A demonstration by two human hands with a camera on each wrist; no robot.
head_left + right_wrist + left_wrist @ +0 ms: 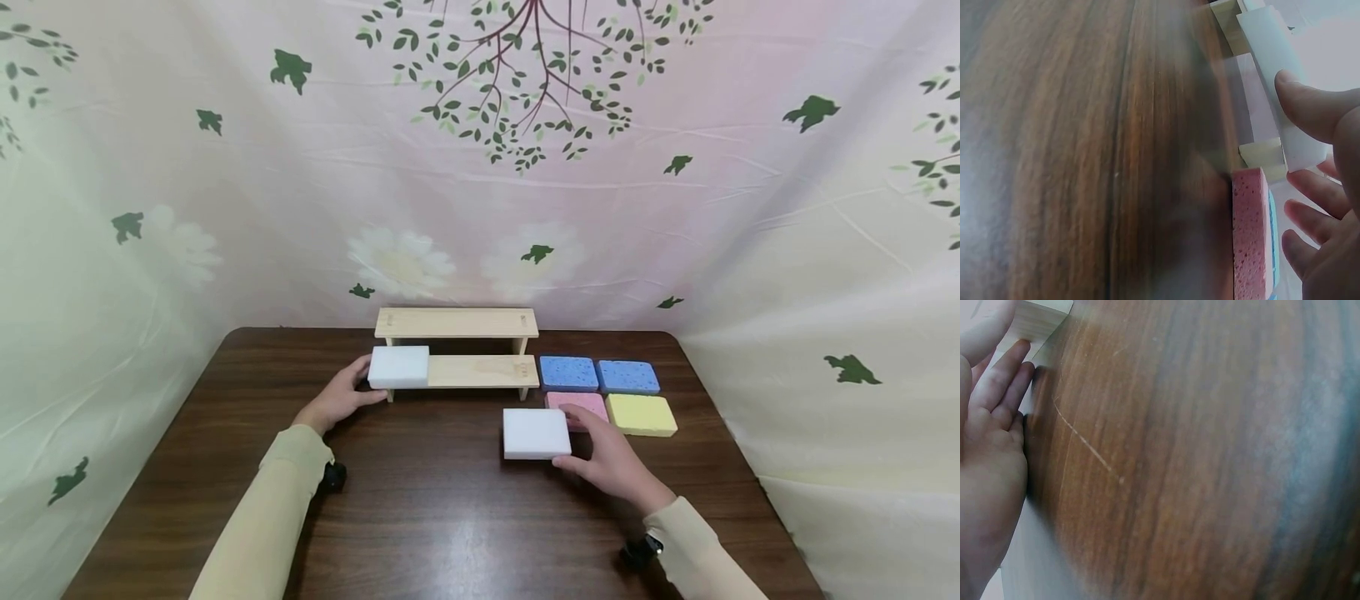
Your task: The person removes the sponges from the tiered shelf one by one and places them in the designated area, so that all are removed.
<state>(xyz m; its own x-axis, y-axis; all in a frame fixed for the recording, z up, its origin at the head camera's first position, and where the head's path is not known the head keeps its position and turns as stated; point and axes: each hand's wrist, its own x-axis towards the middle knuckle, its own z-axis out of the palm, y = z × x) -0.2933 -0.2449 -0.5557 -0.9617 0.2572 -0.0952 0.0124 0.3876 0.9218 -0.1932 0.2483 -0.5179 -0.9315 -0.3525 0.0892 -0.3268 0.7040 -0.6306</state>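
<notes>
My right hand (611,462) pinches a white sponge (536,433) by its right end, thumb along the near side and fingers at the far side. The sponge is held above the table, partly over a pink sponge (581,406). At the left end of a two-tier wooden shelf (480,371), my left hand (337,400) touches the corner with straight fingers. Another white sponge (399,367) lies flat on the lower tier right beside those fingers. In the left wrist view, fingertips (1021,347) meet the pale wood of the shelf.
Two blue sponges (568,372) lie side by side right of the shelf, with a yellow sponge (641,415) in front of them beside the pink one. Printed cloth (465,208) hangs around the dark wooden table (420,508), close behind the shelf.
</notes>
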